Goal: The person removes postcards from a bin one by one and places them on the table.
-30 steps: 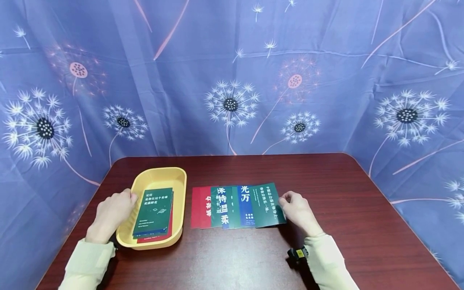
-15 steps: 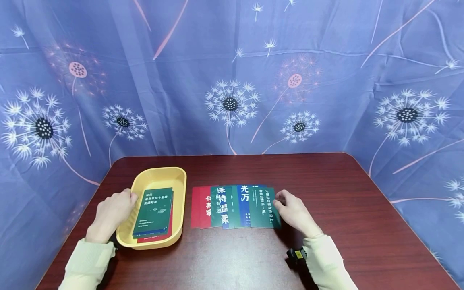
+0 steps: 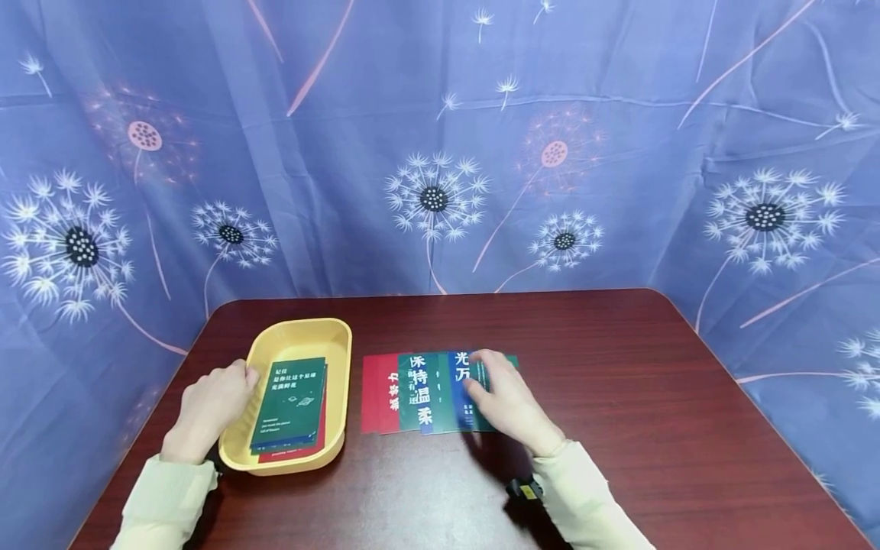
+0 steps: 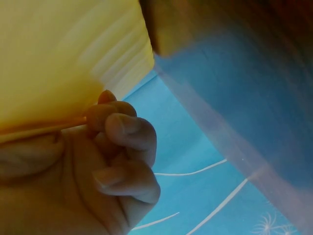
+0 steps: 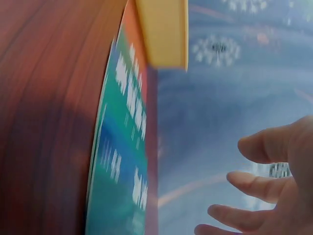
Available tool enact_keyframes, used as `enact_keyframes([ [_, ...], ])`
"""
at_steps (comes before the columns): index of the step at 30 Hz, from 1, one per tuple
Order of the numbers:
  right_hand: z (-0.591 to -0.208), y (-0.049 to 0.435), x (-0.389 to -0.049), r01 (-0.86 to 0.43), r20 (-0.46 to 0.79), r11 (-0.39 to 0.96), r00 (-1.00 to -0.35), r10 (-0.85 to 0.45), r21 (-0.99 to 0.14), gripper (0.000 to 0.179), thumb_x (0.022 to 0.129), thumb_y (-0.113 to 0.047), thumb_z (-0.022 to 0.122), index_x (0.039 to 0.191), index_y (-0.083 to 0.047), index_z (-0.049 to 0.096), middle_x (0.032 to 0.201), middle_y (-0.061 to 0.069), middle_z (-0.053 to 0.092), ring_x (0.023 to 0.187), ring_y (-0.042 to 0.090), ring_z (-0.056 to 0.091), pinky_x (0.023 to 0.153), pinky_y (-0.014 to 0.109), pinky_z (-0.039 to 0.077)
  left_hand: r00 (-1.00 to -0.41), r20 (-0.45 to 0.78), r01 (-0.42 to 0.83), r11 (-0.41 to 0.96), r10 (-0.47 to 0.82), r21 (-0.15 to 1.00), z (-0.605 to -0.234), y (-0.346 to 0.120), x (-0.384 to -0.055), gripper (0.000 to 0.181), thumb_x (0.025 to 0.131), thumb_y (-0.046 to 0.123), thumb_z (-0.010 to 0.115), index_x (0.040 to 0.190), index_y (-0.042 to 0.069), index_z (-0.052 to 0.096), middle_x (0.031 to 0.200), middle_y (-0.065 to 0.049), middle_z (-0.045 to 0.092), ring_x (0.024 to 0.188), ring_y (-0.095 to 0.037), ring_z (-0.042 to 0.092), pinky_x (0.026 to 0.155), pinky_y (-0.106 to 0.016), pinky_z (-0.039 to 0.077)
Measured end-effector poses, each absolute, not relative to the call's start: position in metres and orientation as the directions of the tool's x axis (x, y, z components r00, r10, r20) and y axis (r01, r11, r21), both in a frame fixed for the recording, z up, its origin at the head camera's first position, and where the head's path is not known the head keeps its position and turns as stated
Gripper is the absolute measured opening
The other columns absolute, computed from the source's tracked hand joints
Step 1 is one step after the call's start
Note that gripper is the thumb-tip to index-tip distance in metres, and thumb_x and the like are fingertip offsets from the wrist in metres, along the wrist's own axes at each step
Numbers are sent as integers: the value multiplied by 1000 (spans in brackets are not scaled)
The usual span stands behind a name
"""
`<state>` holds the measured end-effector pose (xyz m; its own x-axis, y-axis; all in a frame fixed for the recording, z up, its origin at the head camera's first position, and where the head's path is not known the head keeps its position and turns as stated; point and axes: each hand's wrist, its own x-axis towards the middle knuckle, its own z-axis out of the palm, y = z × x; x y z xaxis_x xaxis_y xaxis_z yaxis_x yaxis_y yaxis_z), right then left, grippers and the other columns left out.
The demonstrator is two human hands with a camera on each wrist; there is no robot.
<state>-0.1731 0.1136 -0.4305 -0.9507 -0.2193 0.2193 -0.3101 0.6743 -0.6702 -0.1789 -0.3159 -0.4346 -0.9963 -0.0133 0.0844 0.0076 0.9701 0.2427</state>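
Note:
My left hand (image 3: 209,405) grips the left rim of a yellow plastic basin (image 3: 302,336), thumb and fingers pinching its edge in the left wrist view. Inside lies a stack of cards, a dark green card (image 3: 292,405) with white writing on top and a red one poking out below. To the right, overlapping cards form a row: red cards (image 3: 376,397) at its left end, green ones and a blue card (image 3: 462,405) further right. Above the right end hovers my right hand (image 3: 512,401), fingers spread and holding nothing, partly hiding the rightmost green card.
The dark red wooden table (image 3: 653,397) reaches back to a blue curtain (image 3: 344,153) printed with dandelions. A small black device with a yellow mark (image 3: 525,490) is at my right wrist.
My right hand first slid the rightmost green card left onto the row, then let go of it and moved left above the cards. My left hand stays on the basin's rim.

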Motion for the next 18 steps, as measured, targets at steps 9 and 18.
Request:
enact_keyframes([
  [9,-411,52,-170,-405,184,571,-896,-405,-714,33,94,-19,59,126,-10,55,130,4,53,119,19,51,99,42,40,-997,81,18,969,-2,247,-438,-315,-181,36,101,25,36,80,2,53,75,-27,58,65,-45,57,53,-56,42],
  [18,-396,-6,-176,-494,224,524,-840,-495,-694,36,94,-18,61,128,-10,54,121,3,57,112,19,55,96,34,43,-994,108,17,968,-10,251,-436,-319,-180,34,101,24,38,80,2,53,75,-28,59,65,-47,57,52,-57,42],
])
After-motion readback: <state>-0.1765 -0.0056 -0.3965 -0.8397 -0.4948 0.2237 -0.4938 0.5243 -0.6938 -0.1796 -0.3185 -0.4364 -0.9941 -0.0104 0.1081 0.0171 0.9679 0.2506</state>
